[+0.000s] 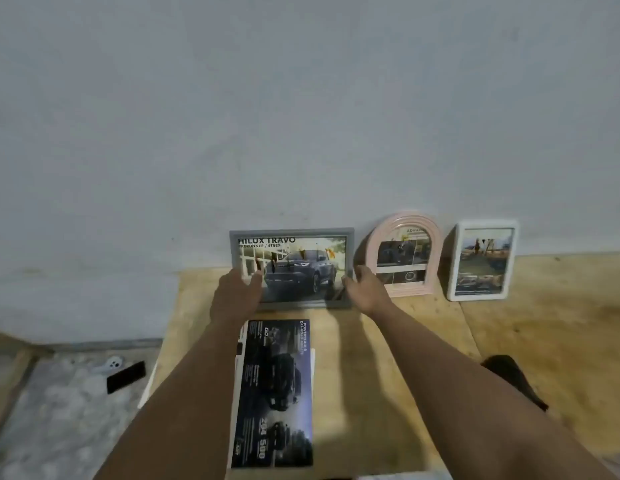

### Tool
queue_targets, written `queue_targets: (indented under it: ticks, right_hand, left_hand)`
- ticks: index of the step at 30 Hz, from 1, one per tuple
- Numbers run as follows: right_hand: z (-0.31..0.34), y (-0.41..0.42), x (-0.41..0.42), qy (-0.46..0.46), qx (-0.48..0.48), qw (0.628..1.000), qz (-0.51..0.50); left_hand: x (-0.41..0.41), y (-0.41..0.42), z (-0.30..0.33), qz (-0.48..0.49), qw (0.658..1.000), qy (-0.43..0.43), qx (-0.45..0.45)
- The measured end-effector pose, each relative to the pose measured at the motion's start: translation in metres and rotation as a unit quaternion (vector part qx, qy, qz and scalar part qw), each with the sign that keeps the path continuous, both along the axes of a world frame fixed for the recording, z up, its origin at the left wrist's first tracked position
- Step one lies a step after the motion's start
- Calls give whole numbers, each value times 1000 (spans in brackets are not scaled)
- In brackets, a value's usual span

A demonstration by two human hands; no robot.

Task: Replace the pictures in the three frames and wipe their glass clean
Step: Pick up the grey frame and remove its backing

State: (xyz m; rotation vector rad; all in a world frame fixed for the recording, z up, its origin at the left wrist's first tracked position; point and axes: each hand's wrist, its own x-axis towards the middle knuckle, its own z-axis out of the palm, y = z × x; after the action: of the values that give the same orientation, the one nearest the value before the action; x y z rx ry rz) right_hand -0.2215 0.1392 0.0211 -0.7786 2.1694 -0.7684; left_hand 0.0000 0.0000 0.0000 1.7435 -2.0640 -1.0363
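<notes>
A grey rectangular frame (pixel 292 233) with a truck picture leans against the wall. My left hand (pixel 236 293) grips its lower left edge and my right hand (pixel 365 287) grips its lower right edge. To its right stands a pink arched frame (pixel 405 220), then a white rectangular frame (pixel 483 226), each with a picture inside. A dark car brochure page (pixel 275 393) lies flat on the wooden board (pixel 388 358) in front of the grey frame, on top of white sheets.
A grey wall (pixel 301 116) rises right behind the frames. A dark cloth (pixel 512 379) lies on the board at the right. On the floor at the left lie a small black rectangular object (pixel 125 376) and a white object (pixel 111 363).
</notes>
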Motion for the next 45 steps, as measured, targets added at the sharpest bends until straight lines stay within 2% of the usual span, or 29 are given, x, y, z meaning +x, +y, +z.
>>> queue_targets:
  ticks: [8,14,18,29,37,45]
  right_hand:
    - [-45,-27,-22,-89,-11,994,-67]
    - [-73,-40,-29,-132,-24,988,-73]
    - [-84,-43,-33,-148,-27,986,-74]
    - [-73,-4,-31,-141,-54,985,-85]
    - [-31,74,-20,-118,-78,983,-121]
    - [14,172,-11,-75,-102,977,-173]
  left_hand:
    - [-25,-25,-39,120,983,121,67]
    - [-27,-34,-74,168,965,156,130]
    - [-27,-39,-82,195,955,181,134]
    - [-10,-6,-52,201,959,158,121]
    - [5,59,-9,154,972,134,113]
    - [1,129,25,78,974,173,122]
